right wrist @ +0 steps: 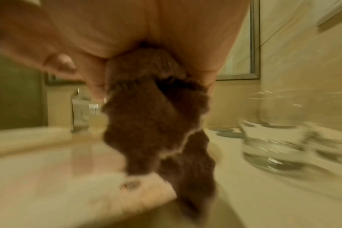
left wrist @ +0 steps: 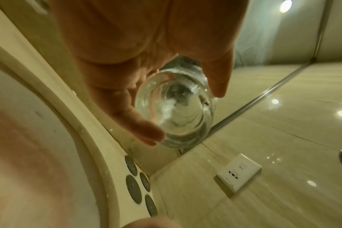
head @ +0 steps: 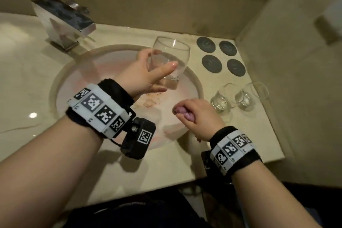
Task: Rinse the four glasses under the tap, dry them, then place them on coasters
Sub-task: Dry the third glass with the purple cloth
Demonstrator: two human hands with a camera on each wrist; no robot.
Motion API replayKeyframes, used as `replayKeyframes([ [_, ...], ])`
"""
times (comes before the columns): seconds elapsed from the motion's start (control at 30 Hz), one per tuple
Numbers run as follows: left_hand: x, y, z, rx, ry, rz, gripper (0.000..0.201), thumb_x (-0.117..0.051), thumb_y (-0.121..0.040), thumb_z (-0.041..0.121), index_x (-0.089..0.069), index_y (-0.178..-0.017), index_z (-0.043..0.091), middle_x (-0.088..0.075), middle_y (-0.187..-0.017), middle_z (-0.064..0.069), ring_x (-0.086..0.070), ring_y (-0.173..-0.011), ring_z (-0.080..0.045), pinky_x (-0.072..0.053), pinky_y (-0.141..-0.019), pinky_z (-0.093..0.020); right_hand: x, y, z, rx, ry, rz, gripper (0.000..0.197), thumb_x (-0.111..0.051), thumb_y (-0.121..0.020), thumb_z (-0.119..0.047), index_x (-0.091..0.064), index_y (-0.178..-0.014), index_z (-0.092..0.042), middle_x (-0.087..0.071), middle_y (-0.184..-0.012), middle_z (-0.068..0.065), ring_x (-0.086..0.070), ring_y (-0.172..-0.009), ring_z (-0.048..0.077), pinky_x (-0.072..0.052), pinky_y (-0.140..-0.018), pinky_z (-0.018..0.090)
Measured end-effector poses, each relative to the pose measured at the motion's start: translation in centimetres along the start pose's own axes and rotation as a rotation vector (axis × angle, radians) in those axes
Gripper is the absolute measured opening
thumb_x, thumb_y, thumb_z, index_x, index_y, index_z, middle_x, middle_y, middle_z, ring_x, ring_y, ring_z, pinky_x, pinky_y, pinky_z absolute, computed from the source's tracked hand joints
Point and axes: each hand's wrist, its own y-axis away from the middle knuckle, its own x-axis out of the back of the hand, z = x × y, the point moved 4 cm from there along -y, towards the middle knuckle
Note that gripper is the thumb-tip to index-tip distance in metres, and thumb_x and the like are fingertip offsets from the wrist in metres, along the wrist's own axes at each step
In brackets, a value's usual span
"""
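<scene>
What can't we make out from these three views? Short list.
- Fourth glass: only the held glass and two on the counter show; no view has another.
- Cloth in the right hand: mostly hidden in the fist in the head view, motion-blurred in the right wrist view.
- Tap spout: its underside is hidden in the head view, so running water can't be judged.
- Coasters: surface marks too small to read.
</scene>
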Motion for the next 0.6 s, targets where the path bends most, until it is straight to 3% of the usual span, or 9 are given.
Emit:
replayKeyframes([
  [0.1,-3.1,-0.3,-1.2,-0.001,-0.006,-0.037,0.085,-0.082,-0.058,0.045,-0.033,-0.126,0.026,-0.055,-0.121,-0.011,-0.067,-0.096,-0.027,-0.056,-0.082,-0.040,-1.5,2.6,1.8,0.004,0.156,-0.033,0.042,-0.047,-0.080,-0.055,-0.059,-0.113,-0.031,-0.058,-0.110,-0.004,-0.049,-0.108,0.024,-0.030,-0.088,0.035],
  [0.2,-5.8,-0.1,-1.7,-0.045,-0.023,-0.018,0.081,-0.073,-0.063,0.039,-0.033,-0.131,0.020,-0.062,-0.104,-0.001,-0.069,-0.085,-0.011,-0.055,-0.078,-0.026,-3.5,5.0,3.5,0.046,0.275,-0.228,0.068,-0.065,-0.075,-0.056,-0.043,-0.135,-0.033,-0.041,-0.134,-0.002,-0.030,-0.128,0.022,-0.014,-0.101,0.036],
  [0.27,-7.3,0.1,-2.2,-0.076,-0.093,0.017,0.082,-0.070,-0.063,0.041,-0.032,-0.133,0.018,-0.062,-0.101,0.003,-0.065,-0.091,-0.007,-0.049,-0.086,-0.025,-4.2,6.3,4.9,0.070,0.253,-0.244,0.083,-0.067,-0.070,-0.062,-0.033,-0.142,-0.037,-0.034,-0.141,-0.002,-0.020,-0.135,0.021,0.001,-0.110,0.040],
  [0.37,-9.7,0.5,-3.0,-0.081,-0.106,0.078,0.089,-0.072,-0.057,0.036,-0.032,-0.134,0.016,-0.061,-0.098,0.001,-0.061,-0.097,-0.012,-0.045,-0.093,-0.028,-4.4,7.9,7.0,0.095,0.151,-0.263,0.091,-0.063,-0.069,-0.069,-0.024,-0.146,-0.041,-0.016,-0.156,-0.002,-0.001,-0.145,0.019,0.017,-0.109,0.045],
  [0.43,-11.0,0.5,-4.0,-0.077,-0.104,0.117,0.091,-0.074,-0.053,0.029,-0.032,-0.133,0.015,-0.061,-0.097,-0.001,-0.061,-0.097,-0.016,-0.046,-0.096,-0.032,-3.7,8.5,8.1,0.102,0.019,-0.277,0.084,-0.055,-0.071,-0.070,-0.029,-0.145,-0.039,-0.017,-0.157,-0.002,-0.001,-0.146,0.017,0.012,-0.112,0.044],
  [0.5,-12.4,0.8,-4.9,-0.074,-0.143,0.144,0.096,-0.080,-0.051,0.025,-0.032,-0.133,0.013,-0.062,-0.101,-0.004,-0.061,-0.101,-0.020,-0.047,-0.097,-0.039,-1.7,9.0,9.4,0.052,-0.276,-0.134,0.066,-0.054,-0.076,-0.060,-0.052,-0.134,-0.028,-0.045,-0.143,0.001,-0.033,-0.136,0.014,-0.017,-0.116,0.037],
  [0.57,-13.7,0.9,-5.8,-0.073,-0.218,0.148,0.097,-0.086,-0.049,0.025,-0.034,-0.130,0.012,-0.062,-0.108,-0.008,-0.061,-0.105,-0.024,-0.047,-0.097,-0.042,1.1,9.5,11.1,-0.091,-0.569,0.112,0.034,-0.062,-0.083,-0.042,-0.067,-0.111,-0.023,-0.067,-0.111,-0.002,-0.059,-0.105,0.008,-0.044,-0.099,0.030],
  [0.6,-14.5,1.0,-6.1,-0.070,-0.263,0.141,0.093,-0.086,-0.049,0.026,-0.035,-0.127,0.012,-0.061,-0.111,-0.010,-0.061,-0.104,-0.024,-0.048,-0.096,-0.042,2.4,9.8,11.8,-0.146,-0.672,0.221,0.019,-0.064,-0.086,-0.033,-0.067,-0.103,-0.025,-0.069,-0.101,-0.006,-0.062,-0.095,0.006,-0.048,-0.091,0.029],
])
